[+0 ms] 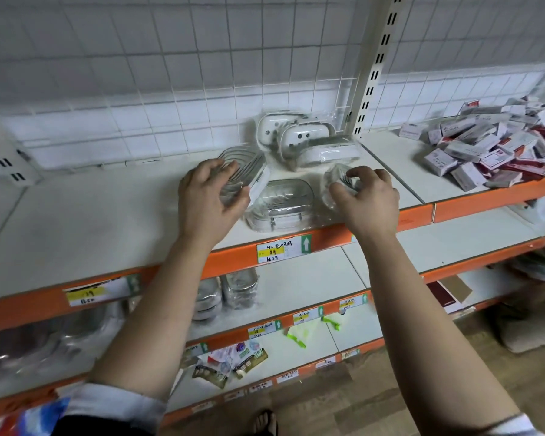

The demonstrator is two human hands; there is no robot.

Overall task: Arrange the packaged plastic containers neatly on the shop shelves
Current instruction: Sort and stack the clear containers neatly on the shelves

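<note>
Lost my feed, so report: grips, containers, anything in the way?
Left grip holds a tilted wrapped container. Right grip pinches a second wrapped container. Third container lies flat between them, blocking neither.

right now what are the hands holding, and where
Left hand grips the tilted container by its near edge; right hand pinches a smaller container at its right side.

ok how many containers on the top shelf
6 containers: one in the left hand, one in the right hand, one flat between them, two upright at the back, one lying beside those. Others may hide behind.
</note>
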